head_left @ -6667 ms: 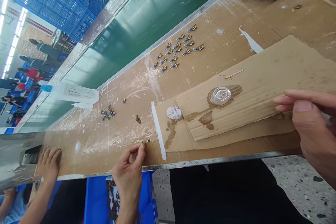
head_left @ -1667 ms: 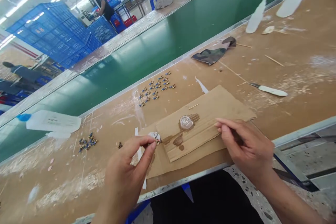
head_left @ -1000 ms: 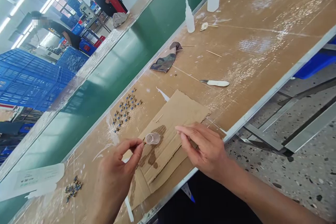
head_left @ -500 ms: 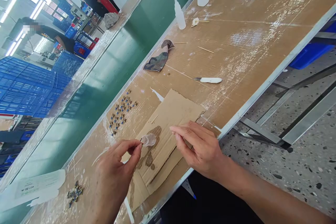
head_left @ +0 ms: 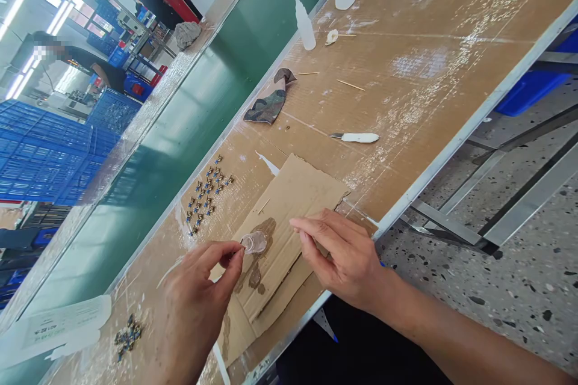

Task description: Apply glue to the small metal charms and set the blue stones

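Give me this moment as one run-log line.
left hand: pinching small, mostly hidden piece, beside clear cup | right hand: over cardboard, hold unclear | blue-and-gold pieces: grouped beside cardboard | white-handled knife: lying beyond cardboard

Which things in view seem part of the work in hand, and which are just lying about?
Likely in use: tiny piece at the left hand's fingertips; clear cup; stained cardboard; blue-and-gold pieces.

Likely just lying about: white-handled knife; camouflage cloth; white bottles; loose stick.
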Motion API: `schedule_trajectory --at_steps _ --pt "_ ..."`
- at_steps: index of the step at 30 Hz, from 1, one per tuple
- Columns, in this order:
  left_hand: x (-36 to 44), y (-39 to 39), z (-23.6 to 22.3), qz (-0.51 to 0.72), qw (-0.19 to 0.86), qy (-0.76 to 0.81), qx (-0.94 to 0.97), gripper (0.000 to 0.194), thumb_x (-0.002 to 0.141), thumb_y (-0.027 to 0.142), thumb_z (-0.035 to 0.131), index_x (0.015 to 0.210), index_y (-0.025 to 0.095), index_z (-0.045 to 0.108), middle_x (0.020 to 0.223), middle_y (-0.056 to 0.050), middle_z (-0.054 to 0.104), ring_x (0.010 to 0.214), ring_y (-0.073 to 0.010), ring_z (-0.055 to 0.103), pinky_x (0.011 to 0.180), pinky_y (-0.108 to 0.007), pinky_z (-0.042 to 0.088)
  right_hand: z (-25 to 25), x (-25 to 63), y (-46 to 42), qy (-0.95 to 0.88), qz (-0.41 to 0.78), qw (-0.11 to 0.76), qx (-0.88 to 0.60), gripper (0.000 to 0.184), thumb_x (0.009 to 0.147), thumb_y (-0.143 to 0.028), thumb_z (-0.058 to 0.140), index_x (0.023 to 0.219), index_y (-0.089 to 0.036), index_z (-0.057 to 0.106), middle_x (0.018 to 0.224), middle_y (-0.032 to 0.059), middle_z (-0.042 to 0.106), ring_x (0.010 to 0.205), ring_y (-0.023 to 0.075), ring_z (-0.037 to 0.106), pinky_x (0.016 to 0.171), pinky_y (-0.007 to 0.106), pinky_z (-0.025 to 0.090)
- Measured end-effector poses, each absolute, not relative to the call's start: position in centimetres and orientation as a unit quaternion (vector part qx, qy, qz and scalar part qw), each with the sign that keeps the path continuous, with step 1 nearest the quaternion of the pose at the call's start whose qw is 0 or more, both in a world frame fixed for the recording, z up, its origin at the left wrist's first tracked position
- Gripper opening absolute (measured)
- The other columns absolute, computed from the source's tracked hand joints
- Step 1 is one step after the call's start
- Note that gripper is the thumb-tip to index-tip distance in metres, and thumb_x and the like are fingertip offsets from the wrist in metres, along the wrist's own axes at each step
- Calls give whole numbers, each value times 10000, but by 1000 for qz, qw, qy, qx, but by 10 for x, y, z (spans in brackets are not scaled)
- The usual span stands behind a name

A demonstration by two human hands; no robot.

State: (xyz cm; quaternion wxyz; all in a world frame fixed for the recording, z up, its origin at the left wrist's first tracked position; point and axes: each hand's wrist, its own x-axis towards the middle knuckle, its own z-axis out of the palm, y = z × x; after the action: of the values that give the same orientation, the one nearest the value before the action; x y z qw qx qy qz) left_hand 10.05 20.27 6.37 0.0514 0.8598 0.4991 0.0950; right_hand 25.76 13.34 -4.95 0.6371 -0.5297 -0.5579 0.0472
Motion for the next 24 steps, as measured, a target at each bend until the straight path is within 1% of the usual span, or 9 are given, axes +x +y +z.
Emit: schedule_trajectory --at_steps 4,6,8,12,14,16,18,21,24 --pt "92 194 73 104 53 537 836 173 763 430 590 697 300 683 664 43 692 623 -157 638 545 -243 488 -48 259 134 -558 45 636 -532 264 819 -18 522 1069 -93 564 830 60 617 772 127 569 692 284 515" --pt "83 184 79 122 51 587 799 191 732 481 628 707 304 698 646 47 688 599 -155 629 531 -239 483 -47 260 134 -557 44 636 -532 269 818 -13 522 1069 -101 561 832 59 617 772 125 573 694 282 516" --pt "71 172 83 154 56 652 740 235 671 523 682 715 295 716 635 44 693 574 -151 621 539 -237 487 -45 261 133 -559 45 639 -527 279 811 -3 526 1069 -105 560 835 59 618 769 124 577 696 280 516" --pt "33 143 72 273 144 758 575 332 532 512 784 719 240 744 738 0 742 721 -185 675 682 -244 534 -44 262 131 -574 48 630 -521 304 807 0 537 1080 -131 570 876 53 637 791 120 596 727 266 513" --pt "9 128 56 333 182 789 483 367 468 485 823 699 212 742 705 -11 734 729 -188 677 722 -254 542 -43 262 128 -584 48 613 -531 302 816 -17 541 1083 -153 580 909 39 647 815 109 609 759 244 507" --pt "-17 113 38 380 196 803 416 379 463 475 835 704 199 737 684 -5 721 722 -168 668 745 -245 535 -43 261 126 -591 55 587 -550 281 834 -49 539 1079 -174 594 927 24 655 832 97 616 784 224 498" --pt "-39 98 20 403 197 811 376 375 490 467 833 733 198 735 716 2 719 756 -145 656 777 -222 515 -43 260 124 -595 56 562 -572 239 860 -99 530 1066 -192 608 910 11 662 826 88 620 791 215 495" --pt "-58 80 2 394 182 831 347 374 524 461 828 774 198 735 755 6 719 788 -129 642 804 -206 494 -44 258 122 -597 45 515 -613 190 882 -168 530 1045 -202 622 887 0 669 801 73 619 744 201 500" --pt "-63 72 -6 386 155 842 343 360 549 451 822 792 201 733 764 5 719 776 -134 641 788 -221 504 -49 257 119 -595 60 496 -630 184 883 -217 540 1045 -226 626 909 -8 670 821 86 626 725 229 510"
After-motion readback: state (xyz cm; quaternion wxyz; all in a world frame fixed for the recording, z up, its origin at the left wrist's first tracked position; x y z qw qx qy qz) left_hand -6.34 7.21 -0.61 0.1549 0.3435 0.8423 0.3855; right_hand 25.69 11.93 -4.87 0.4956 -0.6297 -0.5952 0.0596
